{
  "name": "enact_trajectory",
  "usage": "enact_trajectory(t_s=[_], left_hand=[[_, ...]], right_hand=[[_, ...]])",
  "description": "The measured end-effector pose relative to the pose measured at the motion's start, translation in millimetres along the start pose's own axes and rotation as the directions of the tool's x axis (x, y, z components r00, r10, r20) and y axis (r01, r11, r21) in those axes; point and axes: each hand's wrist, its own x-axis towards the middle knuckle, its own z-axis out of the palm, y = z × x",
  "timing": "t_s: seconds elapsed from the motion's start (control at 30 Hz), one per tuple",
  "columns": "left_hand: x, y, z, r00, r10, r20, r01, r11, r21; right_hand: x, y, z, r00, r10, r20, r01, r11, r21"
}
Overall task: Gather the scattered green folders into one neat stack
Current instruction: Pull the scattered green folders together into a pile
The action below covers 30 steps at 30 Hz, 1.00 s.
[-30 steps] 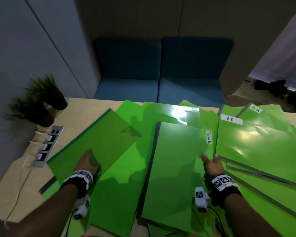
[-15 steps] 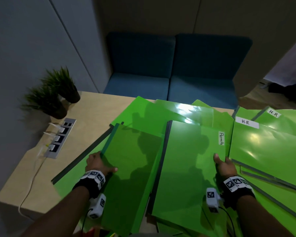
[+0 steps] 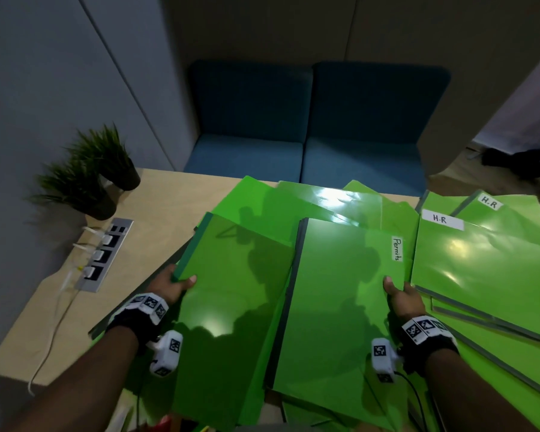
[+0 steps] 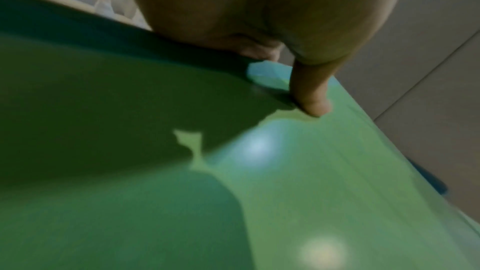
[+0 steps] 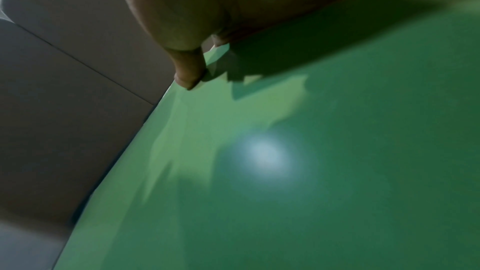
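Several green folders lie overlapping across the wooden table [image 3: 156,194]. My left hand [image 3: 172,283] pinches the left edge of a plain green folder [image 3: 231,291], thumb on top, fingers hidden beneath; the left wrist view shows the thumb [image 4: 311,98] pressing the cover [image 4: 285,192]. My right hand [image 3: 399,294] grips the right edge of the folder labelled "Permits" [image 3: 340,300], thumb [image 5: 188,71] on its cover [image 5: 311,171]. The two held folders sit side by side, the left one's edge close against the Permits folder's dark spine. Two "H.R" folders [image 3: 480,260] lie to the right.
Two potted plants [image 3: 85,179] stand at the table's far left corner. A power socket strip [image 3: 102,255] with plugs and a white cable sits near the left edge. Blue sofa seats [image 3: 303,132] lie beyond the table. More folders stick out below near my body.
My left hand has drawn the plain folder rightward and turned it until it lies alongside the Permits folder. The right hand has kept its grip on the Permits folder.
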Motion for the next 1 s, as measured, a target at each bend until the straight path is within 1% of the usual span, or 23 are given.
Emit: enact_trajectory(t_s=[0.03, 0.07, 0.13, 0.17, 0.2, 0.23, 0.3, 0.37, 0.4, 0.43, 0.47, 0.57, 0.63, 0.7, 0.77, 0.87, 0.93, 1.0], left_hand=[[-1, 3, -12, 0.999, 0.042, -0.029, -0.042, 0.999, -0.009], [1, 6, -27, 0.992, 0.078, -0.101, -0.079, 0.997, -0.013], [1, 19, -60, 0.955, 0.122, -0.270, -0.133, 0.991, -0.021], [0, 29, -75, 0.936, 0.143, -0.320, -0.159, 0.987, -0.025], [-1, 39, -84, 0.927, 0.163, -0.339, -0.185, 0.982, -0.035], [-5, 49, -87, 0.924, 0.182, -0.335, -0.211, 0.976, -0.051], [-9, 67, -70, 0.925, 0.262, -0.275, -0.302, 0.947, -0.113], [-17, 80, -31, 0.922, 0.341, -0.184, -0.371, 0.913, -0.168], [-20, 83, -7, 0.926, 0.350, -0.141, -0.371, 0.914, -0.165], [-22, 84, 20, 0.935, 0.339, -0.108, -0.353, 0.921, -0.164], [-24, 84, 49, 0.950, 0.302, -0.084, -0.312, 0.934, -0.175], [-42, 88, 119, 0.987, 0.163, 0.009, -0.157, 0.958, -0.240], [-51, 90, 150, 0.990, 0.111, 0.085, -0.090, 0.973, -0.214], [-57, 92, 170, 0.988, 0.097, 0.119, -0.073, 0.978, -0.194], [-61, 96, 184, 0.990, 0.103, 0.097, -0.089, 0.986, -0.142], [-64, 99, 198, 0.989, 0.132, 0.073, -0.130, 0.991, -0.021], [-69, 98, 205, 0.983, 0.175, 0.053, -0.181, 0.973, 0.142], [-76, 93, 209, 0.968, 0.242, 0.063, -0.249, 0.909, 0.335]], right_hand=[[-1, -1, 0, 1.000, 0.002, -0.003, -0.002, 1.000, 0.001], [-1, -1, 0, 1.000, -0.001, -0.002, 0.001, 1.000, -0.002], [-2, -1, 0, 1.000, -0.009, 0.004, 0.009, 1.000, 0.006], [-3, -1, 0, 1.000, -0.011, 0.006, 0.011, 1.000, 0.002], [-3, -1, 0, 1.000, -0.014, 0.003, 0.014, 1.000, -0.007], [-3, -1, 0, 1.000, -0.019, -0.007, 0.019, 1.000, -0.016], [-3, -1, 0, 0.999, -0.026, -0.027, 0.025, 0.999, -0.029], [-4, -2, 0, 0.999, -0.030, -0.027, 0.030, 0.999, -0.031], [-4, -2, 0, 0.999, -0.026, -0.018, 0.025, 0.999, -0.034], [-6, -3, 0, 1.000, -0.019, -0.007, 0.018, 0.999, -0.032], [-8, -4, -1, 1.000, -0.011, -0.001, 0.011, 1.000, -0.027], [-7, -1, -2, 1.000, -0.024, 0.021, 0.025, 0.998, -0.064], [-6, 1, -3, 0.999, -0.040, 0.031, 0.043, 0.994, -0.097], [-10, 1, -3, 0.999, -0.044, 0.018, 0.045, 0.993, -0.109], [-13, -1, -2, 0.998, -0.063, 0.005, 0.063, 0.989, -0.132], [-16, 0, 0, 0.996, -0.091, 0.003, 0.091, 0.990, -0.106], [-15, 2, -1, 0.994, -0.109, 0.001, 0.108, 0.986, -0.129], [-13, 5, -4, 0.991, -0.130, -0.007, 0.127, 0.976, -0.179]])
